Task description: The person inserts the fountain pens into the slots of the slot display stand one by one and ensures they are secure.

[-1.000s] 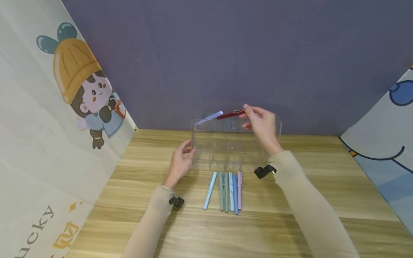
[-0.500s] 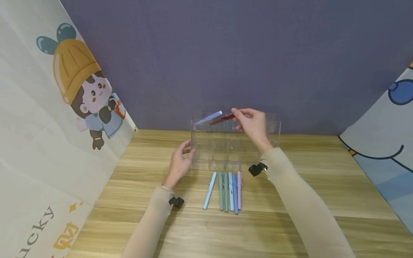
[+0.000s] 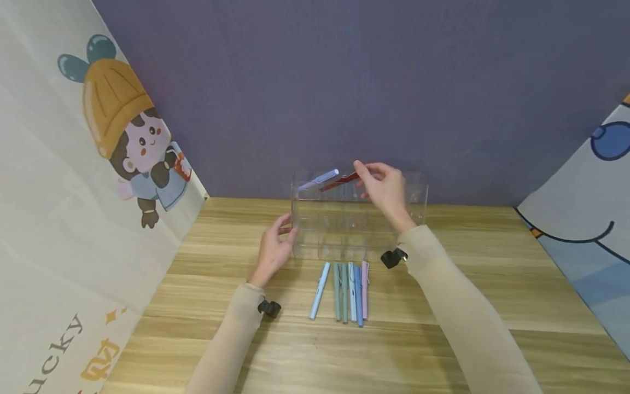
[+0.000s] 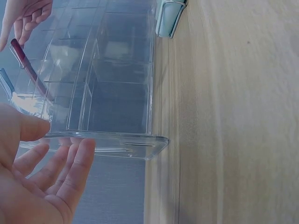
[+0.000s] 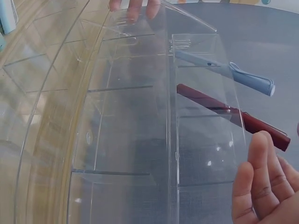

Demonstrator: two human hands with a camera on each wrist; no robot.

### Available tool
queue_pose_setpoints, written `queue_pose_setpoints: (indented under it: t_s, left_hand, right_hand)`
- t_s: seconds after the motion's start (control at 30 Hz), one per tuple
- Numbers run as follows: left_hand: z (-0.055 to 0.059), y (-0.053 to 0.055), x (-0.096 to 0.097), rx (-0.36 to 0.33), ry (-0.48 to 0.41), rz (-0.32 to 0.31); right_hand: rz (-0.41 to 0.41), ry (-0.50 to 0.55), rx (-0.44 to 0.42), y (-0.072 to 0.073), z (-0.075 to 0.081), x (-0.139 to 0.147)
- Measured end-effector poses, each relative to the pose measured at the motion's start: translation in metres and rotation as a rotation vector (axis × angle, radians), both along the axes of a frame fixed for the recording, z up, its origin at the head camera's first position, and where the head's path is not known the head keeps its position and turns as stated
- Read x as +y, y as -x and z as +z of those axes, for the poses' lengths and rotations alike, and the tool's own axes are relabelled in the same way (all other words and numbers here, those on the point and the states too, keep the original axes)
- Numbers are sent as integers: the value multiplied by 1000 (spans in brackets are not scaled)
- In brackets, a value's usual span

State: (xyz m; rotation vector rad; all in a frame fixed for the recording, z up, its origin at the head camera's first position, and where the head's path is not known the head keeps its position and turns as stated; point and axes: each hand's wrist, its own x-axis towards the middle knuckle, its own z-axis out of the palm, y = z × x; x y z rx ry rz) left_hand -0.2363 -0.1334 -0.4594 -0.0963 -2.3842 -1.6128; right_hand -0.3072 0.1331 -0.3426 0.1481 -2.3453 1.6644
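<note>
A clear plastic organizer (image 3: 379, 232) with stepped compartments stands against the back wall. A dark red pen (image 5: 266, 130) leans in a back-row compartment, its clip end sticking out. My right hand (image 3: 386, 191) is right at that end, with thumb and fingers spread around it and no clear contact. Beside it a light blue-violet pen (image 3: 322, 178) leans in the leftmost back compartment. My left hand (image 3: 276, 249) touches the organizer's left side with extended fingers; the thumb lies by its edge in the left wrist view.
On the wooden table (image 3: 433, 350), in front of the organizer, lie several capped pens: a light blue pen (image 3: 320, 291) apart on the left, then green pens (image 3: 344, 293), blue ones (image 3: 359, 298) and a pink-purple pen (image 3: 365, 290) side by side.
My right hand has moved left with the red pen, lowering its tip into the organizer. Since then the thumb has lifted off the pen, which stays leaning. My left hand has not moved.
</note>
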Motion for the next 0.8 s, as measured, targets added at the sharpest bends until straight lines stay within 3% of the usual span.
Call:
queue_pose_setpoints:
  t_s: [0.17, 0.57, 0.8]
  left_hand:
    - [0, 0, 1, -3, 0, 2]
    - [1, -1, 2, 11, 3, -2]
    - [2, -3, 3, -1, -5, 4]
  right_hand:
    - [-21, 15, 5, 2, -1, 4]
    - [87, 82, -52, 3, 0, 11]
    - [76, 87, -48, 2, 0, 12]
